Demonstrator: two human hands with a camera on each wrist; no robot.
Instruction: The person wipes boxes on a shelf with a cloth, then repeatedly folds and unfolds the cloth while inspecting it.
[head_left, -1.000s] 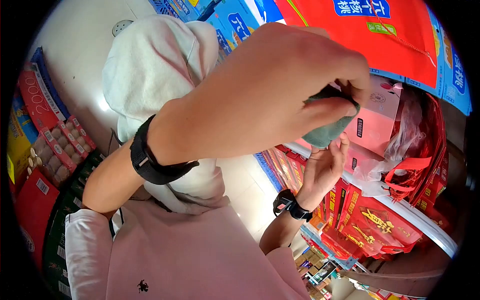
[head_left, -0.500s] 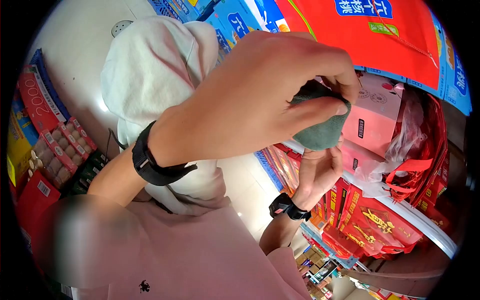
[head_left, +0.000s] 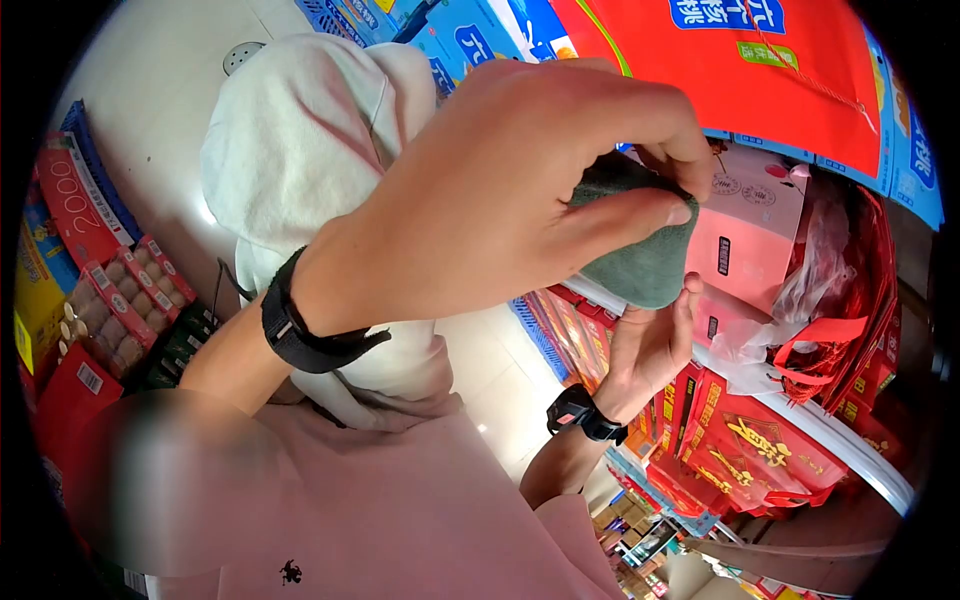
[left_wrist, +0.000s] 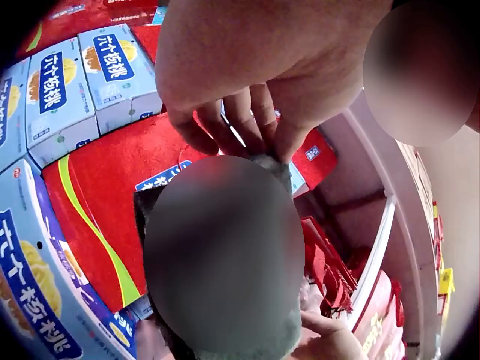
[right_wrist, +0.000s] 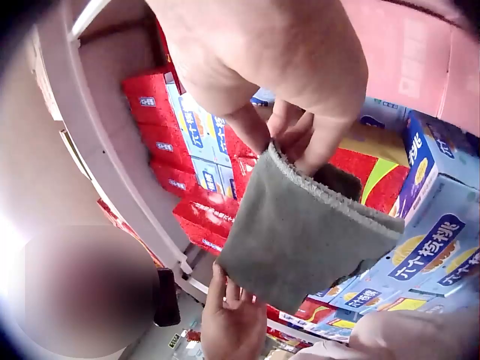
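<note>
In the head view, the pale tiled floor (head_left: 490, 385) showed as a strip between the person's arms, leaving open room below the left wrist. Across the upper right spread the broad red printed bag (head_left: 690, 70), its left edge running behind the left hand (head_left: 560, 170). Glossy pink boxes (head_left: 755, 255) stood to the right of both hands, and a smooth white rail (head_left: 860, 455) slanted from near the right hand (head_left: 640, 350) toward the lower right.

Between the hands was the grey-green folded cloth with a pale fleecy rim (head_left: 645, 275). The left hand pinched it, thumb laid across its near face and fingers curled over its upper right side; its dark inner side faced that palm. The right-hand fingers, partly hidden behind the lower part, pinched it too, one fingertip rising just beside the lower right corner. A black strap (head_left: 598, 425) circled the right wrist.
</note>
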